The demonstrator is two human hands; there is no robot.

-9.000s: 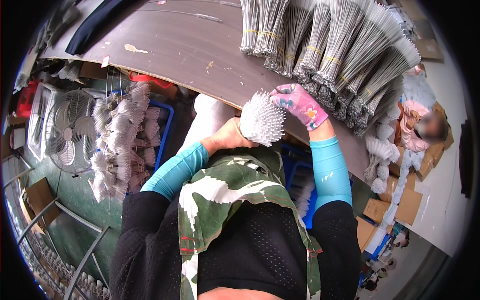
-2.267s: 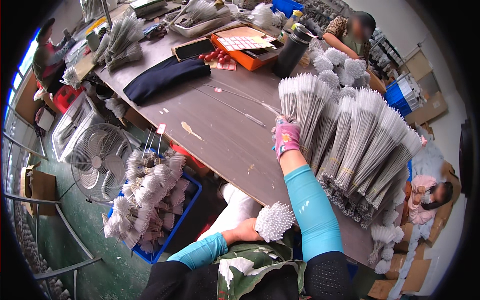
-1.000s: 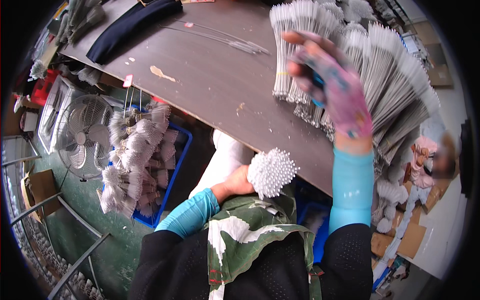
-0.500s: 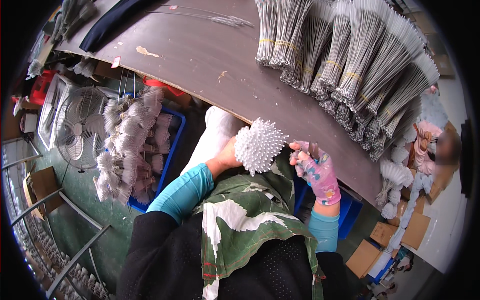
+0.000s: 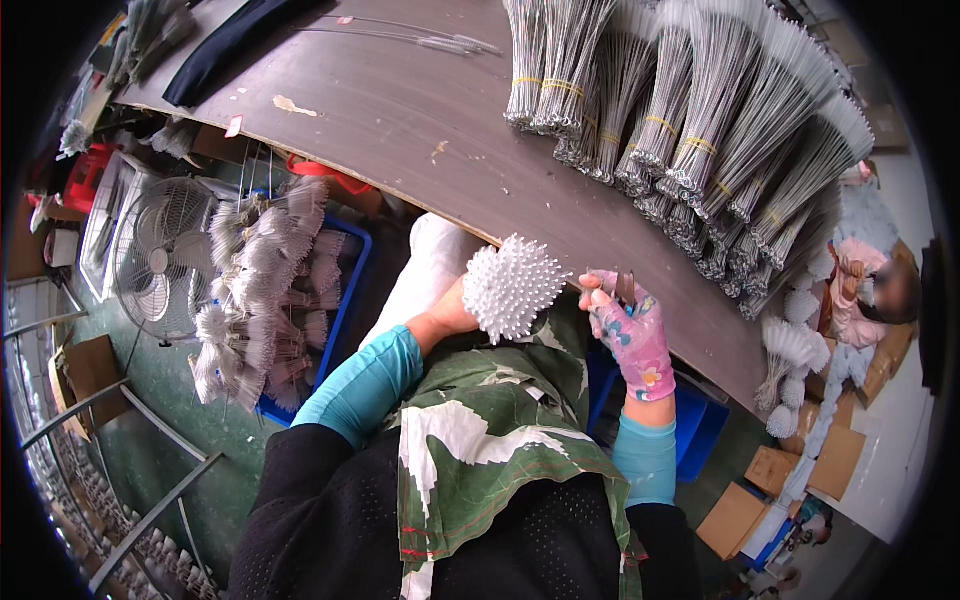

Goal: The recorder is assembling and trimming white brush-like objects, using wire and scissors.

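A dense, rounded bundle of thin white bristly brush heads (image 5: 515,288) sat gripped at its left side in the bare left hand (image 5: 452,308). Its many knobbly tips fanned outward like a dome, facing up and to the right, with a few at the right edge sticking out farther than the rest. It was held above the lap, near the table edge (image 5: 470,228); its lower stems were hidden.

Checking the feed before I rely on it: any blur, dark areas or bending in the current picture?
Head view: the left hand, right hand and white bristly bundle read clearly; the near edge of the table bows; the picture's corners are black; far right, another person's face is blurred.
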